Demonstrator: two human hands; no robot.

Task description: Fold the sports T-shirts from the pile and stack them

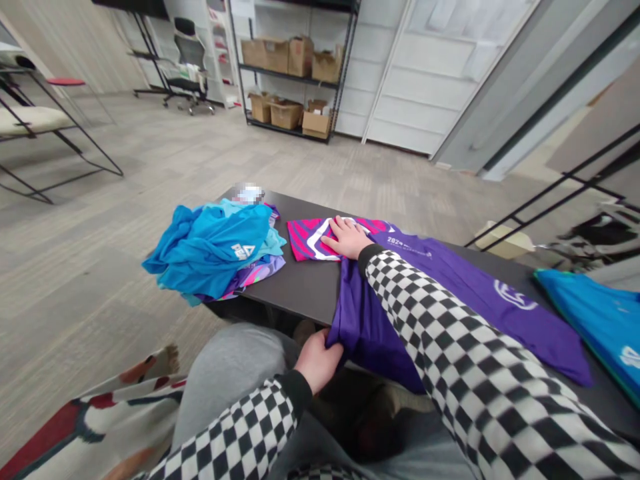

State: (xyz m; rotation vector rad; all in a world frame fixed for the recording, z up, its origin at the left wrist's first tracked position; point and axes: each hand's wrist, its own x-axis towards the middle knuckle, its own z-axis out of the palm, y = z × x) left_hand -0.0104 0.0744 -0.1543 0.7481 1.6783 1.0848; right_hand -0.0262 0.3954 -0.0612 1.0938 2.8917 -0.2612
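Note:
A purple T-shirt (440, 267) with white print lies across the dark table, its lower part hanging over the near edge. My left hand (319, 360) pinches a hanging edge of this shirt, close to my knee. Spread flat, my right hand (347, 238) presses on the pink, purple and white patterned fabric (307, 239) at the shirt's left end. Whether that patterned piece belongs to the purple shirt I cannot tell. To the left, a crumpled pile of shirts (215, 243) has a bright blue one with a white logo on top.
Another blue shirt (600, 320) lies at the right end of the dark table (300, 283). A small blurred-out item (249, 193) sits at the far left corner. Beyond stand a shelf rack (295, 77) with cardboard boxes and an office chair (190, 57). Patterned cloth (115, 420) is beside my leg.

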